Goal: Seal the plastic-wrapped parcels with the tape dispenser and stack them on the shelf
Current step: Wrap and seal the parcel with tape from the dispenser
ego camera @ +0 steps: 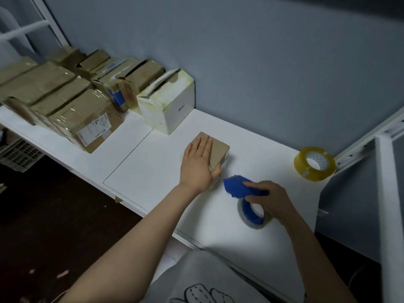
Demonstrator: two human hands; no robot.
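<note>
The parcel [218, 147] on the desk [251, 149] looks light, boxy and slick in its wrap, so my left grip [197, 162] presses flat-fingered on its top while my right grip [270, 199] clasps the tape dispenser [242, 189] just beside it.

Small brown parcel [219, 149] lying flat, blue tape dispenser [236, 188] beside

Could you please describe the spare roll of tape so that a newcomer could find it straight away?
Follow the white shelf to its far right end, beside the white metal frame. The spare roll sits there alone, yellowish and see-through, and bare, unlike the one in the blue tape dispenser held by the right hand.
</note>
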